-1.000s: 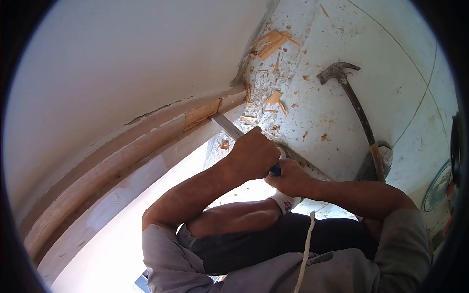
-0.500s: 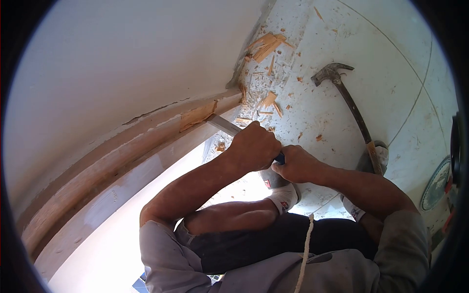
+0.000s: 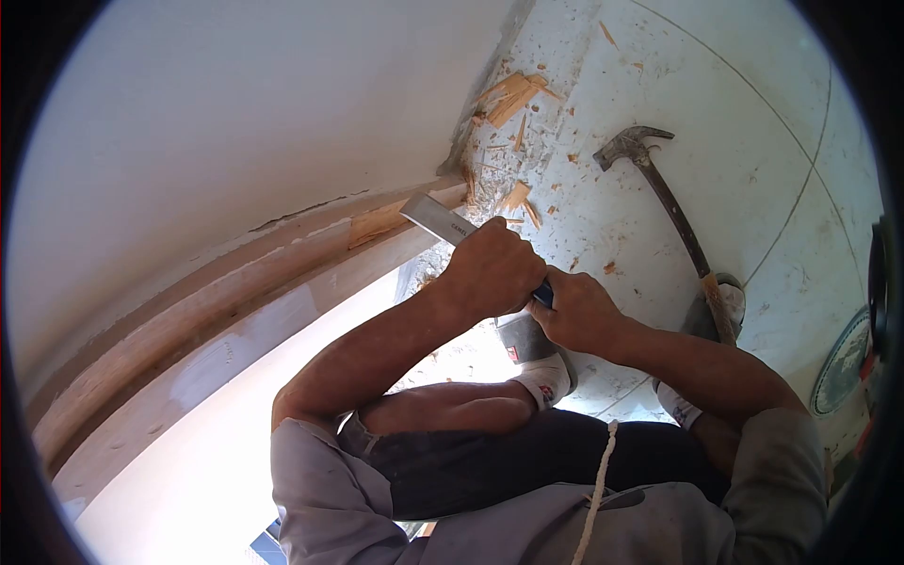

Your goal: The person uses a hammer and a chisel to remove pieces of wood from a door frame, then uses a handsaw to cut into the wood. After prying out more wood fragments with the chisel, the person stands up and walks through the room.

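Observation:
A wide steel chisel point(image 3: 435, 218) points up and left, its blade tip overlapping the bare-wood recess point(image 3: 377, 224) cut into the door frame point(image 3: 282, 250). My left hand point(image 3: 496, 270) is wrapped around the chisel where the blade meets the handle. Behind it, my right hand point(image 3: 582, 311) closes around the end of the dark blue handle point(image 3: 543, 294). Lettering shows on the flat of the blade. Most of the handle is hidden by my fingers.
A claw hammer point(image 3: 664, 184) lies on the tiled floor, its handle reaching to my shoe point(image 3: 730, 297). Wood chips point(image 3: 513, 99) litter the floor by the wall point(image 3: 264, 104). A round disc point(image 3: 841, 363) sits at the far right.
The chisel blade has lifted and swung up from the recess's lower edge, and its lettered face now shows. Both hands have shifted and turned slightly with it.

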{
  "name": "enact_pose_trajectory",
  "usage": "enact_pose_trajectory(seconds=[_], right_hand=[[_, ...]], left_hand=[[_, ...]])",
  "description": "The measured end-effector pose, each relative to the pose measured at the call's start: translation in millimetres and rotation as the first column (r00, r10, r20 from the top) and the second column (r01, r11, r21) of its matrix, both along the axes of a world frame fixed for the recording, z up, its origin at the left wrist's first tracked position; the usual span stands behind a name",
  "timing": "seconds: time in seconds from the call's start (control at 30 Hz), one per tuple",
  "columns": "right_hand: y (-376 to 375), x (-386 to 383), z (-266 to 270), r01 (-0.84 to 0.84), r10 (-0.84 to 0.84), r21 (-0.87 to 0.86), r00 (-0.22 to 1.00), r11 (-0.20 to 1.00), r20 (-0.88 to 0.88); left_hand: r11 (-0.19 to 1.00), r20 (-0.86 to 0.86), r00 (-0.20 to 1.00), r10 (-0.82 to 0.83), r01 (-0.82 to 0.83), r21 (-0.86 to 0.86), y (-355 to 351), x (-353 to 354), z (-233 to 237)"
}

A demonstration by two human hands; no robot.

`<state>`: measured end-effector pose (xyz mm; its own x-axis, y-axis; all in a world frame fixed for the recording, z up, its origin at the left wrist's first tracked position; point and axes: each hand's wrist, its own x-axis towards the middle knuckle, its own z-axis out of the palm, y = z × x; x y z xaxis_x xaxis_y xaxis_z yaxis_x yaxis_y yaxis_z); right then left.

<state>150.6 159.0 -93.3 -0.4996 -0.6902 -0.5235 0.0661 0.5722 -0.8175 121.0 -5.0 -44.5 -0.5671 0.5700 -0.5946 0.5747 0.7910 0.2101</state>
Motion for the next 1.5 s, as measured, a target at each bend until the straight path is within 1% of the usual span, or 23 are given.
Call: enact_pose_trajectory(seconds=[0.03,0.07,0.1,0.13,0.17,0.23,0.3,0.37,0.43,0.5,0.6,0.83,0.93,1.0,1.07,1.13,1.17,1.23,1.33,1.37,1.4,1.43,1.5], right_hand=[[1,5,-2,0.018,-0.015,-0.039,0.997,0.999,0.075],[3,9,-3,0.011,-0.008,-0.041,0.996,0.999,0.084],[6,8,-2,-0.028,0.037,-0.063,0.987,0.998,0.158],[8,5,-1,-0.064,0.082,-0.086,0.971,0.994,0.226],[8,6,0,-0.066,0.084,-0.086,0.971,0.994,0.225],[5,9,4,-0.048,0.072,-0.09,0.955,0.995,0.286],[1,6,6,-0.057,0.074,-0.067,0.957,0.996,0.281],[-2,4,7,-0.068,0.078,-0.044,0.958,0.997,0.277],[-2,3,8,-0.08,0.098,-0.083,0.962,0.993,0.253],[-5,4,7,-0.078,0.094,-0.071,0.961,0.994,0.26],[-9,3,9,-0.087,0.1,-0.061,0.959,0.994,0.267],[-13,5,10,-0.098,0.108,-0.049,0.955,0.994,0.276],[-11,1,17,-0.102,0.119,-0.071,0.942,0.992,0.314],[-10,-3,23,-0.117,0.136,-0.075,0.932,0.99,0.336],[-11,-6,28,-0.136,0.155,-0.079,0.921,0.988,0.357],[-12,-3,33,-0.155,0.16,-0.043,0.929,0.987,0.335],[-12,-2,37,-0.157,0.162,-0.042,0.927,0.987,0.338],[-13,1,47,-0.111,0.13,-0.069,0.901,0.991,0.415],[-16,-6,59,-0.141,0.151,-0.054,0.886,0.988,0.439],[-18,-1,56,-0.147,0.155,-0.052,0.883,0.988,0.442],[-22,4,52,-0.116,0.127,-0.051,0.89,0.992,0.438],[-23,8,50,-0.083,0.096,-0.048,0.894,0.995,0.437],[-21,5,46,-0.079,0.097,-0.057,0.889,0.995,0.447]], left_hand=[[1.0,0.053,0.999,0.006,-0.006,0.008,2,1,1],[1.0,0.107,0.994,0.015,-0.017,0.019,3,6,1],[1.0,0.106,0.994,0.02,-0.022,0.02,4,9,0],[0.999,0.154,0.987,0.038,-0.042,0.023,5,12,0],[0.998,0.205,0.977,0.057,-0.063,0.024,5,16,0],[0.996,0.229,0.97,0.08,-0.088,0.024,5,14,8],[0.994,0.234,0.968,0.092,-0.077,-0.073,6,9,15],[0.994,0.237,0.967,0.094,-0.079,-0.074,5,7,17],[0.994,0.239,0.966,0.096,-0.08,-0.076,2,8,17],[0.994,0.176,0.979,0.1,-0.105,0.017,-4,13,15],[0.994,0.143,0.984,0.108,-0.111,0.009,-8,15,15],[0.992,0.149,0.982,0.115,-0.121,0.034,-11,17,17],[0.991,0.188,0.974,0.127,-0.131,0.009,-9,12,24],[0.989,0.256,0.956,0.143,-0.129,-0.068,-7,8,30],[0.99,0.279,0.95,0.139,-0.125,-0.068,-7,6,33],[0.99,0.301,0.944,0.135,-0.12,-0.068,-10,6,36],[0.989,0.305,0.941,0.149,-0.142,-0.045,-12,6,37],[0.986,0.323,0.932,0.163,-0.165,-0.022,-14,8,42],[0.984,0.351,0.922,0.167,-0.18,0.006,-16,5,45],[0.984,0.375,0.912,0.165,-0.177,-0.002,-17,4,44],[0.985,0.399,0.903,0.16,-0.171,-0.009,-18,4,42],[0.985,0.407,0.9,0.159,-0.172,-0.005,-19,3,41],[0.989,0.399,0.906,0.14,-0.144,-0.019,-20,4,39]])
